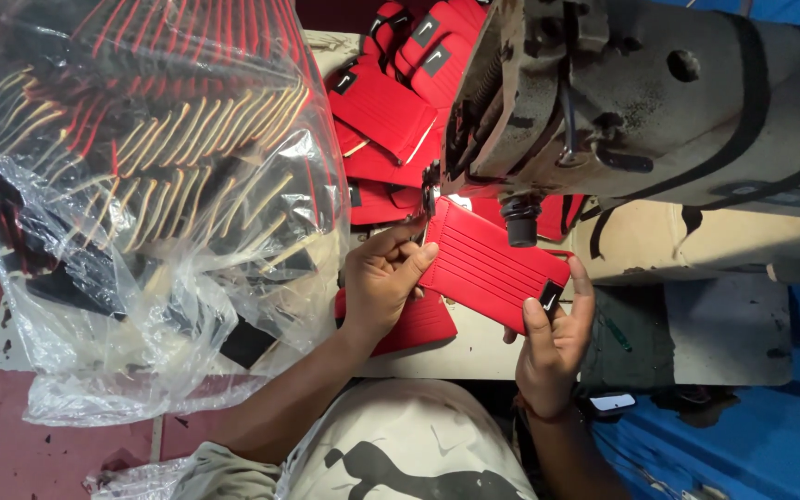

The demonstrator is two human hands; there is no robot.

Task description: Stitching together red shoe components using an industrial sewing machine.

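I hold a flat red stitched panel with a small black tab at one corner, just under the head of a grey, worn sewing machine. My left hand pinches the panel's left edge. My right hand grips its lower right corner by the black tab. The machine's foot and needle bar sit right above the panel's upper middle. Another red panel lies on the table below my left hand.
A large clear plastic bag full of red, black and tan striped pieces fills the left side. A heap of finished red panels lies behind the machine. The pale work table extends right; a blue surface lies below.
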